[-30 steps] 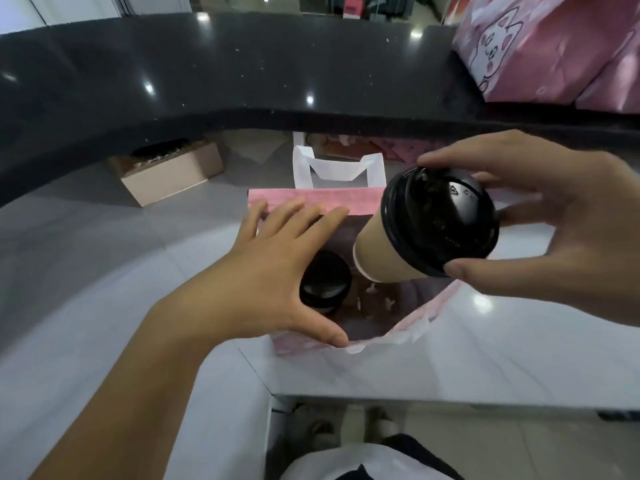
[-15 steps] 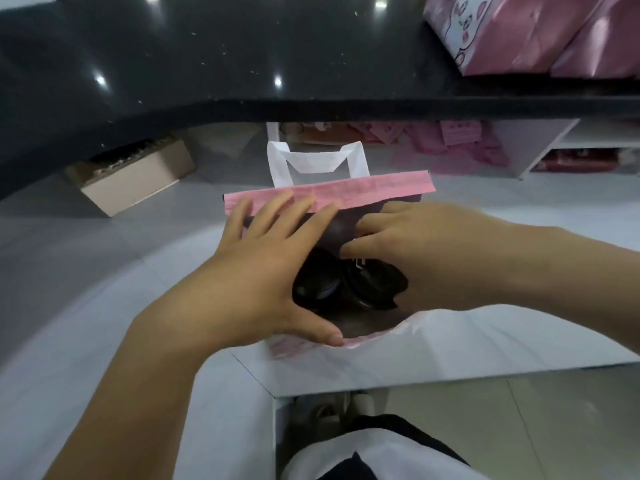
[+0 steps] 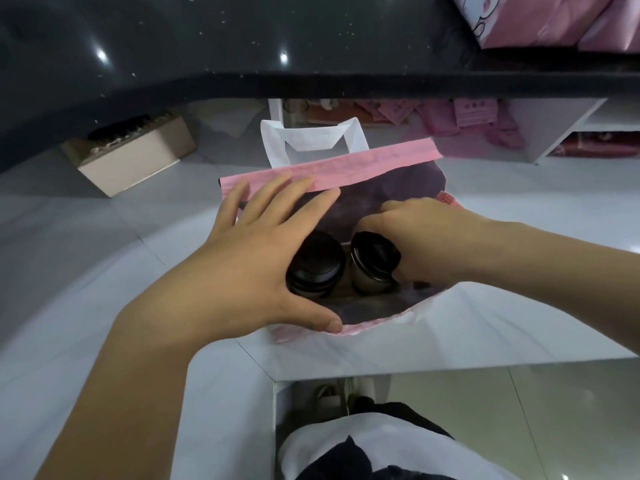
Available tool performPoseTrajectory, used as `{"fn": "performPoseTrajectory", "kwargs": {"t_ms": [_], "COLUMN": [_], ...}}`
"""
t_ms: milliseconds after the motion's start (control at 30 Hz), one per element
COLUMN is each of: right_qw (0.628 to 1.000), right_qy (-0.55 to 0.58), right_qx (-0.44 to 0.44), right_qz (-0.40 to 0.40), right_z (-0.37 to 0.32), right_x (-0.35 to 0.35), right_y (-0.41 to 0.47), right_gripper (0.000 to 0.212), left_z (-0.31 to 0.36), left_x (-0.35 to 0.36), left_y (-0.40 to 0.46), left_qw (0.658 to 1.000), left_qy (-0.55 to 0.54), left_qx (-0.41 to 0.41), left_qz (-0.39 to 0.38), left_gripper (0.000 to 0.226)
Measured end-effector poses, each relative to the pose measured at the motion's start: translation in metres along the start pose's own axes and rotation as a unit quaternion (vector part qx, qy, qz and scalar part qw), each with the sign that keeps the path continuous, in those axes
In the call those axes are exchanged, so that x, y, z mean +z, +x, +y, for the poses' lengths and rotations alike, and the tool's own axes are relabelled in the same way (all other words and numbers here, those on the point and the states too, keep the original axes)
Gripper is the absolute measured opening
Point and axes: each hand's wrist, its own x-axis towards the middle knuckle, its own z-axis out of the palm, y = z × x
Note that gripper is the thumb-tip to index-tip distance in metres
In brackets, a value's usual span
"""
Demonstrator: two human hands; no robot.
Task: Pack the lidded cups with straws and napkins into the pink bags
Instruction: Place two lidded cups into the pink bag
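While the pink bag (image 3: 363, 162) stands open on the white counter (image 3: 450, 334), I see two lidded cups inside it, side by side and close together. My left hand (image 3: 256, 268) lies spread across the bag's left side: its fingers (image 3: 277, 199) reach straight toward the far pink rim, and its thumb (image 3: 311, 318) rests on the near edge of the opening. The left cup (image 3: 317, 266), with a black lid, sits just beside that palm. My right hand (image 3: 426, 244) reaches into the bag from the right, its fingers curled round the right cup (image 3: 372, 266) at the black lid; the cup's tan wall shows below the lid. Whether this cup already rests on the bag's bottom I cannot tell. A white handle (image 3: 311, 140) stands up behind the far rim. Beyond it runs a black raised countertop (image 3: 242, 46), with more pink bags (image 3: 554, 22) lying on it at the upper right. A cardboard box (image 3: 138, 154) sits on the counter at the left, partly under that ledge.
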Motion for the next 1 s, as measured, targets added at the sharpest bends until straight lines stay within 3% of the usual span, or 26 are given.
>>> {"fn": "performPoseTrajectory", "kwargs": {"t_ms": [167, 500, 700, 867, 1000], "right_qw": [0.998, 0.997, 0.995, 0.996, 0.995], "right_qy": [0.046, 0.066, 0.083, 0.069, 0.073], "right_qx": [0.0, -0.034, -0.048, -0.064, -0.066], "right_qz": [-0.033, -0.016, -0.004, -0.007, -0.003], "right_z": [0.005, 0.008, 0.001, -0.006, -0.004], "right_x": [0.019, 0.032, 0.027, 0.031, 0.034], "right_y": [0.004, 0.006, 0.018, 0.028, 0.027], "right_gripper": [0.043, 0.042, 0.053, 0.041, 0.051], "left_z": [-0.001, 0.002, 0.004, 0.0, 0.0], "left_x": [-0.001, -0.004, -0.005, -0.001, 0.001], "left_y": [-0.003, -0.003, -0.002, -0.002, -0.003], "left_qw": [1.0, 0.999, 0.999, 0.999, 1.0], "left_qy": [0.008, 0.011, 0.014, 0.012, 0.003], "left_qx": [-0.01, -0.032, -0.024, -0.015, -0.009], "left_qz": [-0.009, -0.034, -0.041, -0.029, -0.01], "left_gripper": [0.126, 0.129, 0.131, 0.131, 0.128]}}
